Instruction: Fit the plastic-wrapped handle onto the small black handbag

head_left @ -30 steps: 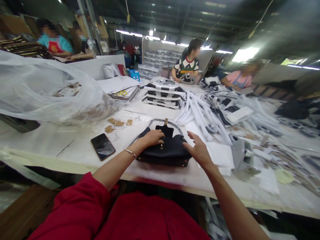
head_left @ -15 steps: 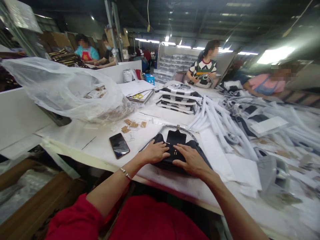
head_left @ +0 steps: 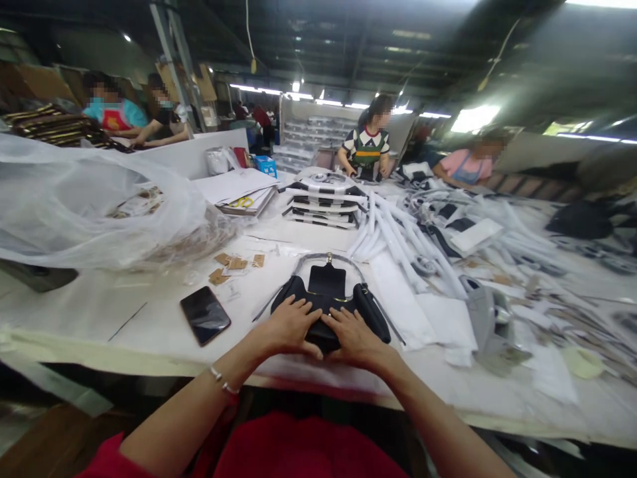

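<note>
A black handbag (head_left: 371, 312) lies at the table's front edge, its flap (head_left: 327, 281) folded back away from me and its wrapped handle looped behind. Both my hands rest on the bag's front with fingers spread. My left hand (head_left: 293, 325) presses on the left half, and my right hand (head_left: 351, 335) lies flat on the right half. Their fingertips nearly meet in the middle, covering much of the front panel. Left of the bag is a dark phone (head_left: 205, 315). Several small brown tags (head_left: 233, 263) are scattered behind the phone.
A large clear plastic bag (head_left: 99, 206) bulges at left. Behind stand a stack of papers (head_left: 243, 189) and a pile of wrapped bag parts (head_left: 323, 206). White wrapped strips (head_left: 393, 232) and packing scraps cover the right. A co-worker (head_left: 368, 146) is across the table; others sit farther off.
My hands have slid toward the bag's near edge and closer together. My view has turned right, so everything appears shifted left. The co-worker opposite has lowered the item they were holding.
</note>
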`<state>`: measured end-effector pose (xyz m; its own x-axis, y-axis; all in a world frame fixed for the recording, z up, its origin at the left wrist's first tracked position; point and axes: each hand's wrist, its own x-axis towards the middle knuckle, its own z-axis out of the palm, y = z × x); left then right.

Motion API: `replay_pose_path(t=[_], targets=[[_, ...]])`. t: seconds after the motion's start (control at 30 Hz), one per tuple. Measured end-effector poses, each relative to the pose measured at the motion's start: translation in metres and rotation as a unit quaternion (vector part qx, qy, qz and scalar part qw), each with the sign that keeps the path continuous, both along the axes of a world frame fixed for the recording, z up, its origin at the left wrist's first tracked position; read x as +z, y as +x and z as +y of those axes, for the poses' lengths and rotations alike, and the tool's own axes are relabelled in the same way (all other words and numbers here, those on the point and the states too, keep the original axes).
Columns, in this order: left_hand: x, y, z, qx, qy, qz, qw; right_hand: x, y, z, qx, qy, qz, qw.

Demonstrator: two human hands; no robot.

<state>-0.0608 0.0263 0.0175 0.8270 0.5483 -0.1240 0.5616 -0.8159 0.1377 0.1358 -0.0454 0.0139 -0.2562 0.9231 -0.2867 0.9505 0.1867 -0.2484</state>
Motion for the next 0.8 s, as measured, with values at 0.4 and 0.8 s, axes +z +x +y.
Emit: replay_pose_path(t=[0.4, 0.8], targets=[[0.016, 0.014, 0.001, 0.043, -0.054, 0.087, 0.994, 0.009, 0.002, 0.009, 0.013, 0.002, 0.037, 0.999], [0.007, 0.022, -0.019, 0.081, 0.002, 0.053, 0.995, 0.021, 0.041, 0.002, -0.089, 0.248, 0.358, 0.896]])
